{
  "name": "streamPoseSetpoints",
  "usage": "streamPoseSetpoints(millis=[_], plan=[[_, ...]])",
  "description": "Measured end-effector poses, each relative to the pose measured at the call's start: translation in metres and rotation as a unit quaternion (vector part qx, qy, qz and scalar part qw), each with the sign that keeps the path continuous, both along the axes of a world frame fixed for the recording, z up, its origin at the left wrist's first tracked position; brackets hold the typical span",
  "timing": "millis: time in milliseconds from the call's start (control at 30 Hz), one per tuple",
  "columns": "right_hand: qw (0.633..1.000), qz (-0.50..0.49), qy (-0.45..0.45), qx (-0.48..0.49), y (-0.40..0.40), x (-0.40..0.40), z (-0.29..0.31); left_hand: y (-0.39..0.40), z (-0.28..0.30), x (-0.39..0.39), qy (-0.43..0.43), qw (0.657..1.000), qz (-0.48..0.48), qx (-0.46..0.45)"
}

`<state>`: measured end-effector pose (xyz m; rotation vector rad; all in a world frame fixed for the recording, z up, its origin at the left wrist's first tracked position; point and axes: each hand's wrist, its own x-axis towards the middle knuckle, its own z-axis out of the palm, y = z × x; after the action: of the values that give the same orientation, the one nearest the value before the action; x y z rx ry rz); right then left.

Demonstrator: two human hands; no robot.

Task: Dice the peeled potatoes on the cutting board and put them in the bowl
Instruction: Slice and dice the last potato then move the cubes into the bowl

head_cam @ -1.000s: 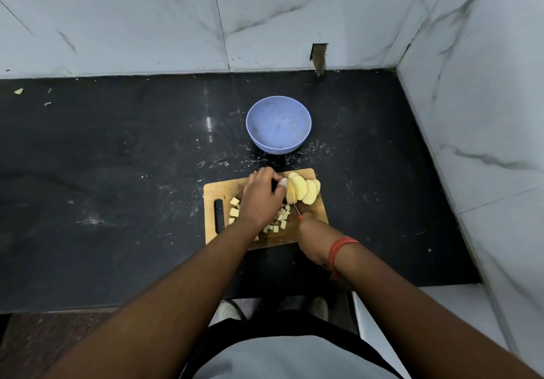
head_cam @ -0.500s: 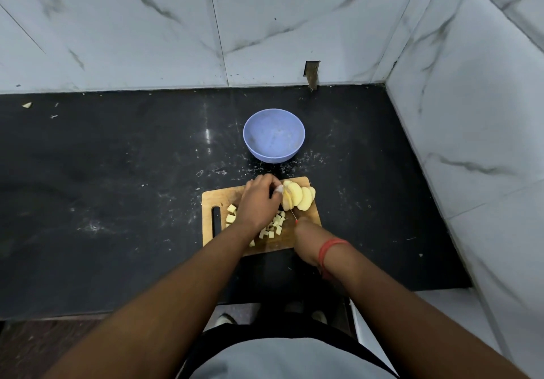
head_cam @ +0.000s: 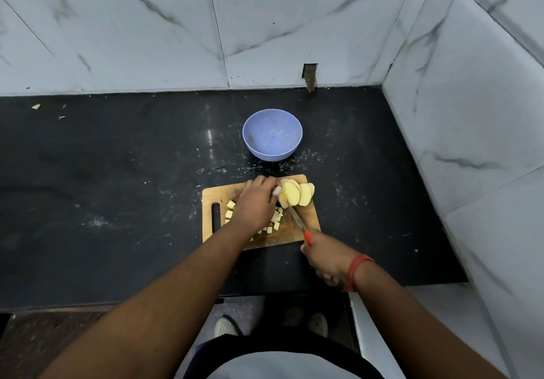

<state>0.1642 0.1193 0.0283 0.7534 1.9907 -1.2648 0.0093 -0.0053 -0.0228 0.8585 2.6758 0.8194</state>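
Note:
A wooden cutting board (head_cam: 306, 219) lies on the black counter. Pale yellow potato slices (head_cam: 297, 194) stand fanned at its far right corner. Small potato cubes (head_cam: 275, 221) are scattered in the board's middle, partly hidden under my left hand (head_cam: 256, 202), whose fingertips hold the leftmost slice. My right hand (head_cam: 326, 261) grips a red-handled knife (head_cam: 298, 221) near the board's front right corner; the blade points up toward the slices. An empty blue bowl (head_cam: 272, 134) sits behind the board.
Marble-tiled walls close the counter (head_cam: 103, 187) at the back and on the right. Small scraps (head_cam: 36, 106) lie at the counter's far left. The counter's front edge runs just below the board; my feet show on the floor beneath.
My right hand has drawn back toward me, so the knife's blade and red handle now show. My left hand stays on the slices. The camera view shifted slightly.

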Motion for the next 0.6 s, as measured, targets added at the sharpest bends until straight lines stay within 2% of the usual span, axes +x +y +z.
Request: streamPoseSetpoints(millis=[67,167,333,400,467,600], plan=[[0.995,-0.063,0.009,-0.081,0.002,0.015,0.01,-0.003,-0.002,0.001,0.026,0.999,-0.02,-0.014],[0.983,-0.123,0.055,-0.128,0.006,0.026,0.014,-0.001,-0.003,0.0,0.069,0.995,-0.057,-0.045],[0.959,-0.212,0.163,-0.098,0.012,0.014,0.006,0.01,0.004,-0.003,0.104,0.991,-0.054,-0.06],[0.953,-0.226,0.191,-0.07,0.008,0.004,0.003,0.011,0.01,-0.002,0.091,0.995,-0.027,-0.014],[0.945,-0.231,0.228,-0.041,-0.001,-0.006,-0.002,0.006,0.019,0.002,0.044,0.996,0.029,0.074],[0.929,-0.141,0.328,0.099,-0.027,-0.017,-0.017,-0.027,0.02,0.014,-0.01,0.961,0.161,0.226]])
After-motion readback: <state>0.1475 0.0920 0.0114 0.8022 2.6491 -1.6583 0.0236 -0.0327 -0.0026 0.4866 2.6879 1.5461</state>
